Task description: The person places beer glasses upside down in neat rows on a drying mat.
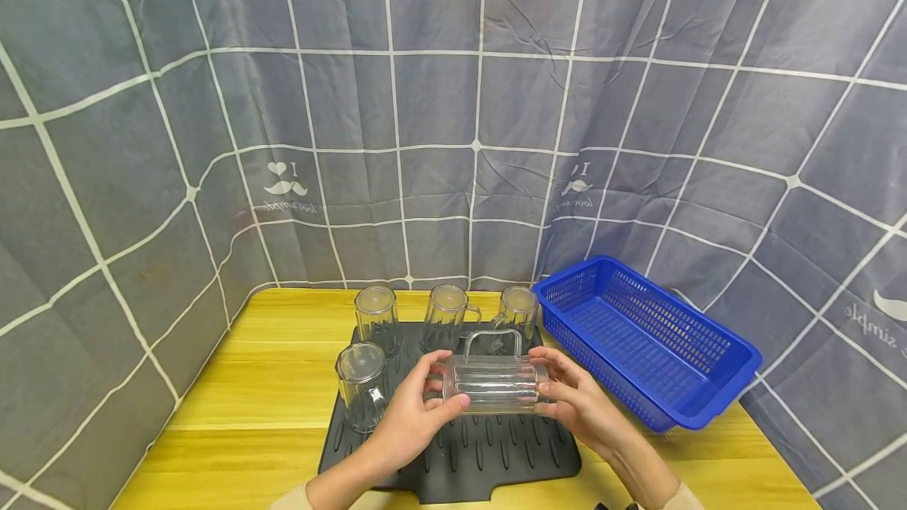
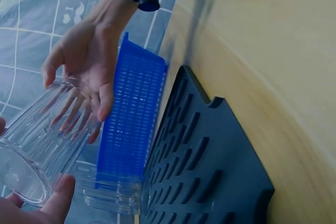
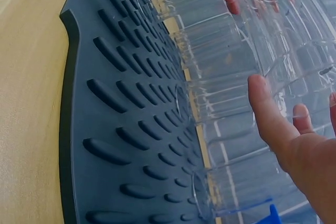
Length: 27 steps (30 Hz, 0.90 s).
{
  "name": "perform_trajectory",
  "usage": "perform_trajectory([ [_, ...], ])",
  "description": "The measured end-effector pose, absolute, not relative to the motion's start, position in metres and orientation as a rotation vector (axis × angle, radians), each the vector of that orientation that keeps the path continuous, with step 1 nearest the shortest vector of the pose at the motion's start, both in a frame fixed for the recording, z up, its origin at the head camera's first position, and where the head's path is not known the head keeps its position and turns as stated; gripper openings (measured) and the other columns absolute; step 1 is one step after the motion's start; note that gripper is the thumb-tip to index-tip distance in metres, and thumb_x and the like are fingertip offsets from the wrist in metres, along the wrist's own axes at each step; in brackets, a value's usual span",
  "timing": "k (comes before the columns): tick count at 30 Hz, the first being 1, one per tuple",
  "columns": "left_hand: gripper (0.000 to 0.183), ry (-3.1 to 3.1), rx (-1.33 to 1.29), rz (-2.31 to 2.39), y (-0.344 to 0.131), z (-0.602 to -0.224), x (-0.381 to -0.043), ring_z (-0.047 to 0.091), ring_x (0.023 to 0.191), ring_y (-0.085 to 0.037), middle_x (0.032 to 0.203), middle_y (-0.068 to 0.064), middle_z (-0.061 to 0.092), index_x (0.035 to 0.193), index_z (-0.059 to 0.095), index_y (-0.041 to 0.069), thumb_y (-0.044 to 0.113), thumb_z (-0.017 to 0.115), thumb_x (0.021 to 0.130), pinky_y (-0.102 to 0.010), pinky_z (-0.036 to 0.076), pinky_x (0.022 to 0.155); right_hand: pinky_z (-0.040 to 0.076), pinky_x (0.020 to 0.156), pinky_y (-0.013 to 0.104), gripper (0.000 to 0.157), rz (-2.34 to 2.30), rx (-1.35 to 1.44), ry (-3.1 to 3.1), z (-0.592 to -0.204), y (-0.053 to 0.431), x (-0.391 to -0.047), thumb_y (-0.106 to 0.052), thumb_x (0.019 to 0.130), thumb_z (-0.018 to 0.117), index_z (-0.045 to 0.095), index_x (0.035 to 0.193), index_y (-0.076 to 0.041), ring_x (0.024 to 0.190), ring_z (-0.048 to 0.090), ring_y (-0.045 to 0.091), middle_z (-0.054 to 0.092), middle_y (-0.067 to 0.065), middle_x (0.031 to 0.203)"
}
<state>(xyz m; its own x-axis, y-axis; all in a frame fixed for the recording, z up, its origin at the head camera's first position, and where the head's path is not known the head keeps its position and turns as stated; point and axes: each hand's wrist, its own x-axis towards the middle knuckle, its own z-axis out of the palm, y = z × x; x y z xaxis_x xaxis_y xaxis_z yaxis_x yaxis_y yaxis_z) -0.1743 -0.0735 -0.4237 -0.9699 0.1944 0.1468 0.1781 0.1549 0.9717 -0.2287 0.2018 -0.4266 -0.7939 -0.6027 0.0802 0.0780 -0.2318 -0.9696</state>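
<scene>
A clear glass mug (image 1: 496, 380) lies sideways in the air between both hands, above a black drying mat (image 1: 460, 471). Its handle points toward the curtain. My left hand (image 1: 418, 412) grips one end, thumb along the near side and fingers behind. At the other end, my right hand (image 1: 584, 408) holds the mug around its edge with thumb and fingers. In the left wrist view, the ribbed side of the mug (image 2: 58, 124) shows, with its round end near the left fingers. The right wrist view catches the right thumb (image 3: 268, 108) against the glass.
Several glass mugs stand bottom-up on the mat: one at left (image 1: 361, 384), others along the back (image 1: 377, 317). A blue plastic basket (image 1: 641, 345) sits to the right on the yellow wood table (image 1: 248, 384). A grey checked curtain (image 1: 439, 101) surrounds the table.
</scene>
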Motion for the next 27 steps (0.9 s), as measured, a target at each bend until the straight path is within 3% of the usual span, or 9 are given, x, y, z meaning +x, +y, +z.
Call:
perform_trajectory([
  [5,0.060,2.395,0.422,2.018,-0.075,-0.417,-0.177,0.053,0.100,-0.021,0.118,-0.005,0.049,0.134,0.036,0.027,0.033,0.068,0.084,-0.026,0.052,0.075,0.046,0.087,0.045,0.047,-2.054,-0.678,1.570,-0.429,0.201,-0.228,-0.003,0.095,0.043,0.028,0.139,-0.004,0.112,0.050,0.025,0.034,0.012,0.136],
  [11,0.057,2.595,0.439,1.853,-0.080,-0.409,-0.179,0.048,0.100,-0.017,0.119,0.004,0.046,0.132,0.039,0.034,0.042,0.066,0.083,-0.029,0.050,0.076,0.046,0.090,0.042,0.052,-2.001,-0.705,1.613,-0.433,0.199,-0.227,0.000,0.093,0.046,0.026,0.140,-0.001,0.115,0.048,0.030,0.032,0.019,0.138],
  [18,0.057,2.756,0.487,1.693,-0.086,-0.396,-0.183,0.049,0.102,-0.013,0.116,0.009,0.046,0.131,0.039,0.038,0.045,0.066,0.082,-0.022,0.050,0.071,0.042,0.096,0.046,0.054,-1.968,-0.693,1.667,-0.436,0.199,-0.228,-0.001,0.093,0.048,0.025,0.141,0.001,0.124,0.040,0.032,0.027,0.023,0.142],
  [27,0.060,3.008,0.457,1.378,-0.093,-0.391,-0.186,0.048,0.073,-0.009,0.111,0.021,0.046,0.129,0.038,0.048,0.047,0.069,0.078,-0.024,0.042,0.058,0.037,0.101,0.046,0.050,-1.940,-0.644,1.722,-0.442,0.205,-0.229,-0.006,0.094,0.049,0.030,0.140,-0.002,0.132,0.028,0.040,0.030,0.023,0.142],
])
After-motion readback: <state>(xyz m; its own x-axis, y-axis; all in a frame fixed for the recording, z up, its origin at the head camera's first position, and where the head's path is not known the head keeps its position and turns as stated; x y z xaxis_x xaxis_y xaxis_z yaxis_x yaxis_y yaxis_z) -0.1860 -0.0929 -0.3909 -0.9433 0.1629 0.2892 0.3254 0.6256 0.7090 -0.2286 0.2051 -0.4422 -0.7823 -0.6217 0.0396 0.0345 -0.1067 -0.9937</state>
